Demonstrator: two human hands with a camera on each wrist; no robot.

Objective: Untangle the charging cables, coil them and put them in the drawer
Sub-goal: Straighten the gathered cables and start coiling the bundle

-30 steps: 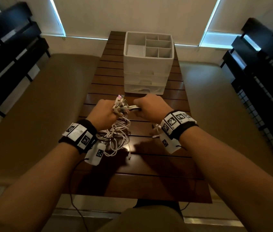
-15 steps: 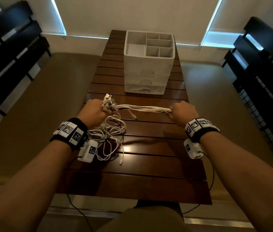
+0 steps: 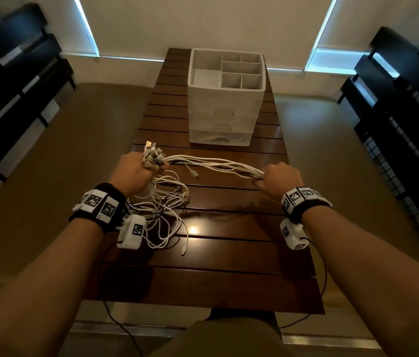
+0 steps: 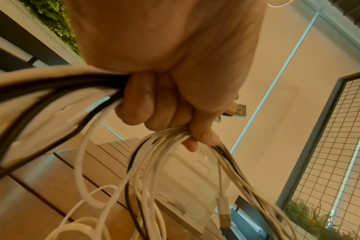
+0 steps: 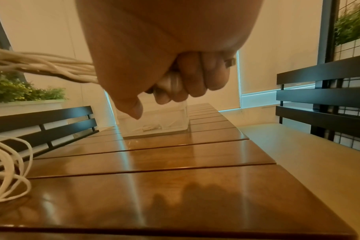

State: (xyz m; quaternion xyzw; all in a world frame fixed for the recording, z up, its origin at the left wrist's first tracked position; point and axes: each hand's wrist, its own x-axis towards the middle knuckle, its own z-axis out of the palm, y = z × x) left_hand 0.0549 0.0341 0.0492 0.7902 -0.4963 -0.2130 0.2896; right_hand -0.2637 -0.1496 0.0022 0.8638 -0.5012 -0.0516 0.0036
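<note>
While the left hand [image 3: 136,173] clamped the plug ends and the right hand [image 3: 279,177], well apart, gripped the charging cables [image 3: 213,167] above the table [image 3: 229,253], steady sliding tension looked wisest.

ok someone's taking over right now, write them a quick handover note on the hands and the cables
Left hand: grips the plug ends of the charging cables, connectors sticking up past the fingers.
Right hand: grips the same bundle further along, so the strands run level between the hands.
The slack lies in tangled loops on the table by the left wrist.
Drawer unit stands at the far end, drawers shut.
Done: plug ends gathered.
Left: untangle, coil, put in a drawer.
</note>
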